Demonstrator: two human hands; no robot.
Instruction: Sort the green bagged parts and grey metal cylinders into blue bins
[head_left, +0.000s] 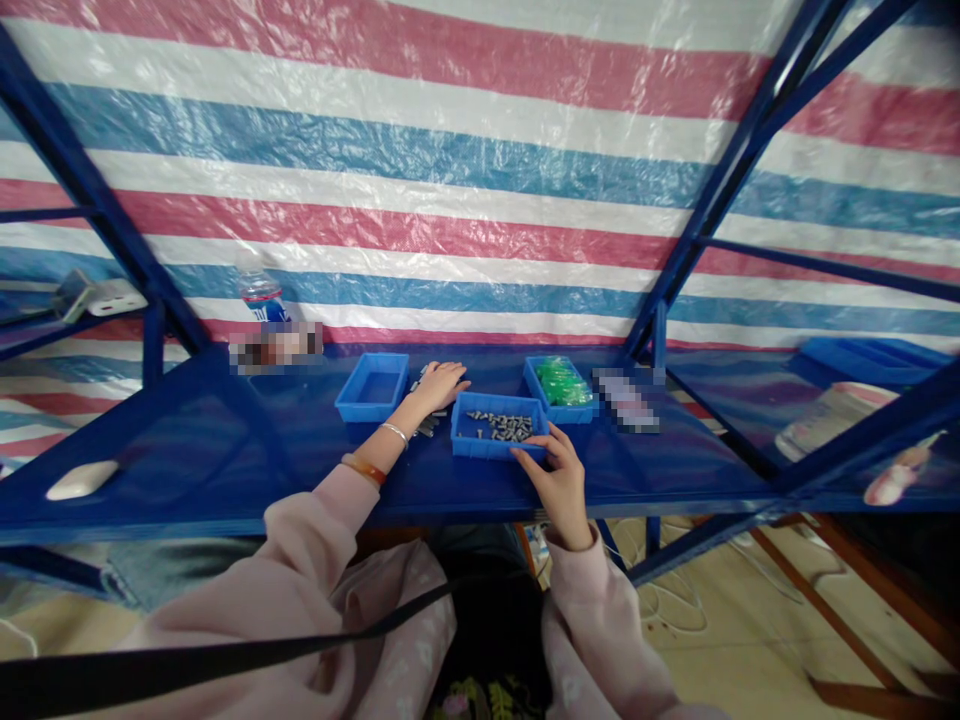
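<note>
Head view: screw tray (491, 440) long axis sideways

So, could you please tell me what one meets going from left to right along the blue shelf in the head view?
White oval object → water bottle → empty blue tray → left hand on loose metal parts → blue tray of metal parts → right hand at its front edge → tray of green pieces.

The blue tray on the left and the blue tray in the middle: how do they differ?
The left tray looks empty, while the middle tray holds small grey metal parts. The left tray stands farther back, beside the left hand; the middle tray stands nearer, with the right hand at its front corner. Both are shallow blue plastic trays on the blue shelf.
</note>
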